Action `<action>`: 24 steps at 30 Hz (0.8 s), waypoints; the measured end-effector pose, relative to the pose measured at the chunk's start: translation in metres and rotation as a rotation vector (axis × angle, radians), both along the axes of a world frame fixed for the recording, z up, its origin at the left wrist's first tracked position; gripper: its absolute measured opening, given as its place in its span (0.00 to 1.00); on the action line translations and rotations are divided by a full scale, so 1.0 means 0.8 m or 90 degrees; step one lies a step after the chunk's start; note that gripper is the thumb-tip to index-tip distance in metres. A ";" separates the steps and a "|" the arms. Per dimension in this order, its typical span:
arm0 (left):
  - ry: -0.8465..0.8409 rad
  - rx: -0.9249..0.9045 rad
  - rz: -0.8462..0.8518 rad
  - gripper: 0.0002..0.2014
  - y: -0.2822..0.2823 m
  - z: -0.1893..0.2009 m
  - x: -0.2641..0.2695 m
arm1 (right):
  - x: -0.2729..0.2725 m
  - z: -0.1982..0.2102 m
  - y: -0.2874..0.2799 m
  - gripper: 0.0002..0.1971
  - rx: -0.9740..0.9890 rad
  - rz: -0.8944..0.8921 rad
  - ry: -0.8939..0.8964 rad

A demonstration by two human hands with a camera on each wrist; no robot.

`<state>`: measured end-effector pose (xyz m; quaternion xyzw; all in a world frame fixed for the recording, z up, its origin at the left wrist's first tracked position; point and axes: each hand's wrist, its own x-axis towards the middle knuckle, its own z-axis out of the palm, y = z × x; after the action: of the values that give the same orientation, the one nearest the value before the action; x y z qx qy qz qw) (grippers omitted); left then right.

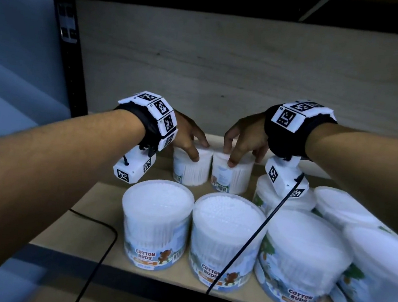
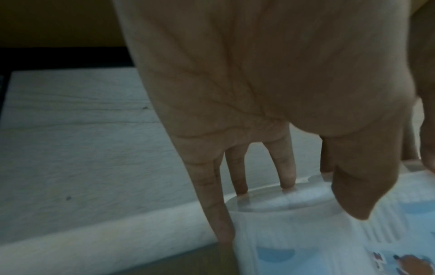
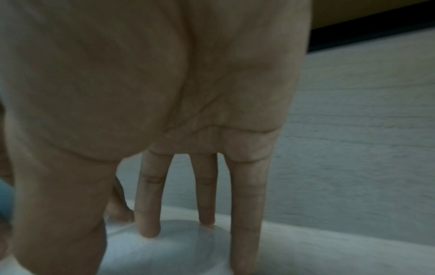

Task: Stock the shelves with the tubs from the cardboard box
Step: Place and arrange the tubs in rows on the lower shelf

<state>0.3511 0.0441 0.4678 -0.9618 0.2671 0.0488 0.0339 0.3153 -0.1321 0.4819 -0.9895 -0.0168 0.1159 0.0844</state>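
Note:
Two small clear tubs of cotton buds stand side by side at the back of the wooden shelf [image 1: 103,202]. My left hand [image 1: 199,151] grips the left tub [image 1: 190,172] from above, thumb on its near wall and fingers over the lid. In the left wrist view, the left hand [image 2: 322,199] has fingertips on the tub [image 2: 306,234] lid and the little finger down its side. My right hand [image 1: 231,155] grips the right tub [image 1: 234,179] the same way. The right wrist view shows the right hand [image 3: 132,232] with fingertips on the lid of its tub [image 3: 183,247].
Several larger cotton-bud tubs [image 1: 156,220] fill the front and right of the shelf, below my wrists. Black cables [image 1: 255,236] trail over them and off the front edge. A black upright post [image 1: 71,61] stands at the left, a grey back panel [image 1: 228,62] behind.

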 end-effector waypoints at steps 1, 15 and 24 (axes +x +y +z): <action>-0.001 -0.001 0.009 0.30 -0.001 0.000 -0.001 | 0.002 -0.001 -0.002 0.21 0.001 0.003 0.001; -0.005 0.099 0.094 0.31 -0.014 0.010 -0.009 | 0.010 0.004 -0.008 0.21 -0.064 0.133 0.064; 0.022 0.072 0.107 0.28 -0.017 0.011 -0.007 | -0.001 -0.005 0.001 0.30 0.015 0.019 0.003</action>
<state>0.3454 0.0305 0.4768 -0.9764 0.1829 0.0829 0.0797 0.3148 -0.1309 0.4782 -0.9878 -0.0331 0.1196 0.0944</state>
